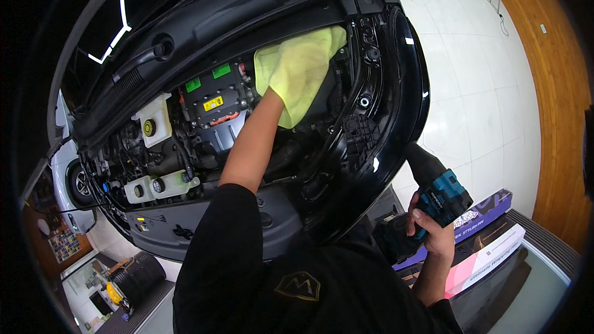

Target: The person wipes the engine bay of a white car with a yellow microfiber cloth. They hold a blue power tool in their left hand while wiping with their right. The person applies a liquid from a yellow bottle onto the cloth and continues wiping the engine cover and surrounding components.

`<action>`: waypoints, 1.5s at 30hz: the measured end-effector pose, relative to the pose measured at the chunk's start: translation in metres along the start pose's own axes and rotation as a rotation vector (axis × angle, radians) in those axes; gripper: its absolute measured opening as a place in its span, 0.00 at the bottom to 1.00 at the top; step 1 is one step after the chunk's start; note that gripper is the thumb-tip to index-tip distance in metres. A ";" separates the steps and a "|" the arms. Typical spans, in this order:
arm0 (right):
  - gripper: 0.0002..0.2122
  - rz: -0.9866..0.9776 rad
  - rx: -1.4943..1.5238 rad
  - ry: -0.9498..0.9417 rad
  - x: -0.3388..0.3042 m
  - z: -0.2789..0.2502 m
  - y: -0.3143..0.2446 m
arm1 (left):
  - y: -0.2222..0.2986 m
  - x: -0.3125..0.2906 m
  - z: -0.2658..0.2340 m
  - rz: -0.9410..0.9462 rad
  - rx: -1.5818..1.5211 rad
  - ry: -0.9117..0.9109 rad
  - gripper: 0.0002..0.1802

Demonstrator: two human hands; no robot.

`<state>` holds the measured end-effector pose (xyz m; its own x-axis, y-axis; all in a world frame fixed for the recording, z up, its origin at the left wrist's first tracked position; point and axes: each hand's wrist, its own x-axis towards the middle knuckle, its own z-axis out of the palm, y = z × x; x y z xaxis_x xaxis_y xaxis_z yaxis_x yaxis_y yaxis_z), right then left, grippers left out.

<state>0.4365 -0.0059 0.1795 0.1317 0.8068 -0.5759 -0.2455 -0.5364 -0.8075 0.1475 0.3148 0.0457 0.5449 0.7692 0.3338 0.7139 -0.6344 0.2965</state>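
Observation:
A yellow-green cloth (pixel 306 62) is draped over my left hand (pixel 271 100), which reaches into the open front compartment of a black car (pixel 409 80). Only the wrist and forearm show below the cloth, so the fingers stay hidden. Beneath the cloth is a dark cover at the compartment's right side. My right hand (pixel 431 226) is closed around the grip of a teal-and-black cordless blower (pixel 442 198). Its black nozzle points up and left, close to the car's front right edge, and its battery end hangs at the lower left.
Left of the cloth sit a module with green and yellow labels (pixel 213 96), a white fluid reservoir (pixel 156 120) and translucent tanks (pixel 162 187). Flat boxes (pixel 486 256) lie beneath the blower. A black drum (pixel 139 278) stands lower left; white floor tiles (pixel 476 86) spread right.

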 end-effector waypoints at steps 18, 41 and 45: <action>0.17 -0.006 0.143 0.014 0.000 -0.035 0.008 | 0.005 -0.296 -0.140 -1.054 -0.417 0.501 0.24; 0.17 0.013 0.199 -0.182 -0.017 -0.015 0.013 | -0.014 -0.254 -0.091 -0.926 0.409 0.038 0.30; 0.18 0.041 0.188 -0.111 -0.008 -0.013 0.014 | 0.011 -0.169 0.009 -0.700 0.361 -0.020 0.31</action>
<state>0.4441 -0.0229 0.1714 0.0140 0.8134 -0.5815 -0.4250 -0.5216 -0.7398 0.0674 0.1787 -0.0155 -0.0793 0.9840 0.1596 0.9907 0.0600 0.1222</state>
